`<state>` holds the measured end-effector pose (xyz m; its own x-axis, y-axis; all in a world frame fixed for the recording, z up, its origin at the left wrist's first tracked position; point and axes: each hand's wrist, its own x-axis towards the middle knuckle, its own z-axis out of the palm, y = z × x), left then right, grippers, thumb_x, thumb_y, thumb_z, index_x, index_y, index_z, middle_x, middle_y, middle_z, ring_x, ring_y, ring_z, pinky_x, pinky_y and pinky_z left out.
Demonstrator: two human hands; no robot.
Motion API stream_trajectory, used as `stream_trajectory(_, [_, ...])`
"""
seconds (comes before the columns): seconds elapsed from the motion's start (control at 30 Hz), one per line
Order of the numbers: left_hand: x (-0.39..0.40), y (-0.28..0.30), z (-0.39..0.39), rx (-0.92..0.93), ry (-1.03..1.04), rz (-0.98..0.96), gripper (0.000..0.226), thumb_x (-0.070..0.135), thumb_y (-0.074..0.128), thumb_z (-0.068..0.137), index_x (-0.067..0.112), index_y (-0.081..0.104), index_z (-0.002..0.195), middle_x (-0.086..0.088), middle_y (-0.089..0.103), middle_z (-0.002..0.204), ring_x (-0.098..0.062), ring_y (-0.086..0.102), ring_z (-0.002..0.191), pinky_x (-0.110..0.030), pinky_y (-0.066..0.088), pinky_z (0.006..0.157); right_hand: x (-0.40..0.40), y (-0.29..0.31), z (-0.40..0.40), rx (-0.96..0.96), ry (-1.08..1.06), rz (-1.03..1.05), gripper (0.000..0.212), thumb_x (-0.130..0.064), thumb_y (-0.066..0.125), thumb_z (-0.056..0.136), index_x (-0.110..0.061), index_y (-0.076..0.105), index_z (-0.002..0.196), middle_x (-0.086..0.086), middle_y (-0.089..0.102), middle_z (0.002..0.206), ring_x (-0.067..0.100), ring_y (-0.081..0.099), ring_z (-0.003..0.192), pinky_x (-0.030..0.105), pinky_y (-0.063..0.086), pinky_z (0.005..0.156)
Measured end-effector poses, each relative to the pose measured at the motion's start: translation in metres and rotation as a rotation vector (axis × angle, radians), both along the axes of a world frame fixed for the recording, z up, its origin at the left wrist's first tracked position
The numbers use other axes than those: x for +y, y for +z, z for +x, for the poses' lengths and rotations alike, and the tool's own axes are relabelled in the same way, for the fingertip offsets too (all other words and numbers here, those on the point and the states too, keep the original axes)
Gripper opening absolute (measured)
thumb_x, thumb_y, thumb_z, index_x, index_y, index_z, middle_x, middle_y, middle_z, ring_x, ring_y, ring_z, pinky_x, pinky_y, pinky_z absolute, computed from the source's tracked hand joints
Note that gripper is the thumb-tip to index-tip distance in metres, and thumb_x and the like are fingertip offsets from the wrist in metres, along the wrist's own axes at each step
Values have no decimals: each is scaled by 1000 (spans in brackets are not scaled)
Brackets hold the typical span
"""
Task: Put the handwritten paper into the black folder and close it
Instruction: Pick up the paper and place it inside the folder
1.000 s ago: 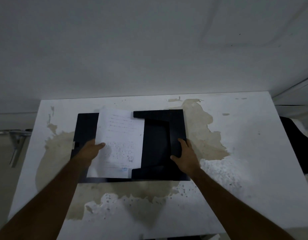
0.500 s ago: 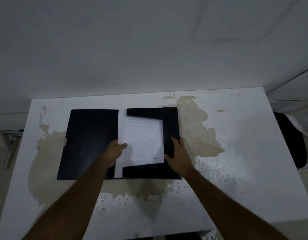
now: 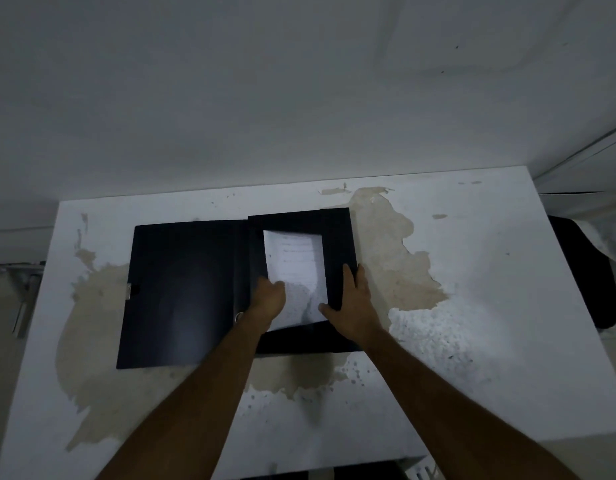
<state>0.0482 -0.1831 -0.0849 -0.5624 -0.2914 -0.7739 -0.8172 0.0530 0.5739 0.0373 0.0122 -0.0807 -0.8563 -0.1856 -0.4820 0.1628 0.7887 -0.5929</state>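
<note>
The folder [image 3: 202, 292] lay open on the counter [image 3: 473, 341]. I had the paper [image 3: 296, 271] in its right half, under the flaps. My left hand [image 3: 270, 296] pinched the paper's left edge; my right hand [image 3: 351, 299] pressed flat on the side flap. Insertion was in hand. Next, I judged: release, then fold the cover over.

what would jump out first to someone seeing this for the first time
The open black folder lies mid-table, with the white handwritten paper bright against its right half, tucked under the flaps there. Both hands meet at it: the left hand on the paper's left edge, the right hand on the right flap. The white table shows big tan patches of peeled paint around the folder.
</note>
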Motion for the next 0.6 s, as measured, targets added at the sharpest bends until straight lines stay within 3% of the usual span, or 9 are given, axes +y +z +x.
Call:
stream_trajectory(0.13, [11,0,-3,-11,-31,-136,47,24,43,97,2,38,138,-10,55,130,-33,58,113,-45,50,95,1,-3,-3,8,15,12,99,-32,70,87,-21,-1,155,12,-14,164,35,1,151,48,18,120])
stream_trajectory(0.23, [20,2,0,53,-103,-424,49,23,52,95,-1,35,135,-20,47,135,-40,54,118,-52,51,95,0,-3,-1,13,-2,19,98,-31,70,88,-21,-1,155,11,-15,164,34,0,152,48,19,121])
stream_trajectory(0.37, [29,-2,6,51,-172,-507,58,16,58,90,-1,32,138,-23,38,140,-42,49,123,-51,48,99,-2,-6,0,25,-4,39,98,-31,69,88,-21,-1,155,11,-15,164,35,-2,151,48,17,121])
stream_trajectory(0.53, [10,-1,19,-6,-437,-658,87,52,53,91,4,18,154,-21,28,152,-39,34,134,-51,34,109,0,-6,0,17,0,44,98,-31,69,88,-21,-1,156,10,-15,164,36,-3,151,52,19,121])
stream_trajectory(0.6, [-20,2,27,7,-450,-702,86,57,53,89,8,25,153,-22,30,149,-41,35,132,-52,35,109,-1,-5,0,8,5,38,98,-30,69,88,-21,-2,156,10,-16,164,37,-3,151,53,19,121])
